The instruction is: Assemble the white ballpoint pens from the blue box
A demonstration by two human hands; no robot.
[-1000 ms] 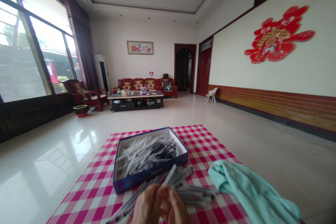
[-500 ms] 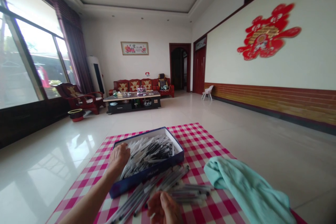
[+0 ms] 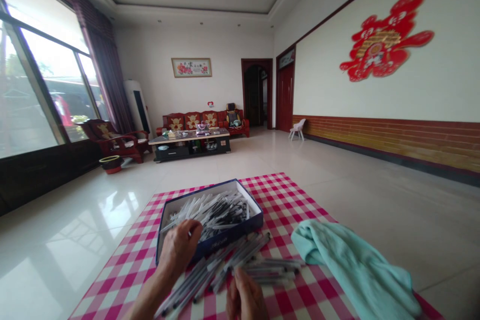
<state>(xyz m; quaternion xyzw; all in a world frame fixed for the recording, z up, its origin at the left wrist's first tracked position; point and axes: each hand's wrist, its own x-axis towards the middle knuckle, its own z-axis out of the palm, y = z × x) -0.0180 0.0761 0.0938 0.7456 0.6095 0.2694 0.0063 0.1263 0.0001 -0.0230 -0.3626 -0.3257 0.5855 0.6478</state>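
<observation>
**A:** Pink-and-white checked cloth (image 3: pixel 285 200) on pale glossy floor tiles (image 3: pixel 75 210): what's at its centre?

**B:** A dark blue cardboard box (image 3: pixel 228 236), open and heaped with slim clear pens (image 3: pixel 213 212). More loose black-tipped pens (image 3: pixel 240 260) lie fanned along its front edge.

**A:** And the hands?

**B:** The left hand (image 3: pixel 179 247) curls narrowly over the box's front corner. The right hand (image 3: pixel 245 300), fingers half closed, is cut off by the bottom of the view, among the loose pens. Whether either grips a pen, I can't tell.

**A:** Room around them?

**B:** Cloth lies open left of the box, then bare floor. To the right, a crumpled pale aqua towel (image 3: pixel 348 260) sits just beyond the pens, hanging over the cloth's edge.
</observation>
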